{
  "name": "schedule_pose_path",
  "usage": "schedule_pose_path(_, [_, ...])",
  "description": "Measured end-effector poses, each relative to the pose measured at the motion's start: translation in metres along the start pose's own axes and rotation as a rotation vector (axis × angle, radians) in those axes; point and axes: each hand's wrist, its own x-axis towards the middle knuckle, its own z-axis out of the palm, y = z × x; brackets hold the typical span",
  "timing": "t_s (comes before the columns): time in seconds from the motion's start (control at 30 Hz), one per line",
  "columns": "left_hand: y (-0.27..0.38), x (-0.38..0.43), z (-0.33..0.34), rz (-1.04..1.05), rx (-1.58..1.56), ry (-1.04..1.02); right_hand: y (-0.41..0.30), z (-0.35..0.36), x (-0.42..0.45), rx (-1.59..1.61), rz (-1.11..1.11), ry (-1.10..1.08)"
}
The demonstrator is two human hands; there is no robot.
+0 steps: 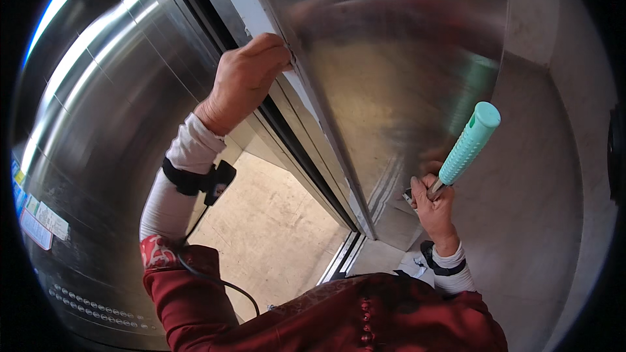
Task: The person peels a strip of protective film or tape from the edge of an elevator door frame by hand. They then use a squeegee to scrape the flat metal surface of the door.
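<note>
My left hand is raised to the edge of a brushed metal elevator door frame; its fingers are bent against the edge, and whether they pinch anything is hidden. Lower at the right, my right hand grips the metal shaft of a tool with a textured mint-green plastic handle. The handle points up and away from the fist. The tool's working end is mostly hidden by my fingers, close to the metal panel, which reflects the handle and red clothing.
Left of the doorway curves the steel elevator wall, with rows of round buttons and posted papers. The elevator floor and door sill track lie below. A grey wall stands at the right. A black cable hangs by my left sleeve.
</note>
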Motion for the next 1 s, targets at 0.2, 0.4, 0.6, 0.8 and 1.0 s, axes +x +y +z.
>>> schedule_pose_path(0.2, [-0.001,-0.015,0.035,-0.463,-0.414,0.523,0.014,0.000,0.001,-0.034,-0.077,0.027])
schedule_pose_path(0.4, [0.021,-0.004,0.041,-0.528,-0.162,0.524,0.021,-0.002,0.002,-0.064,-0.101,0.018])
schedule_pose_path(0.6, [0.032,0.003,0.045,-0.629,-0.078,0.549,0.014,-0.001,0.002,-0.089,-0.094,-0.005])
schedule_pose_path(0.8, [0.037,0.006,0.051,-0.710,-0.168,0.682,0.038,-0.012,-0.001,-0.444,-0.154,-0.056])
schedule_pose_path(1.0, [0.036,0.009,0.057,-0.704,-0.090,0.734,0.036,-0.010,0.000,-0.315,-0.181,0.008])
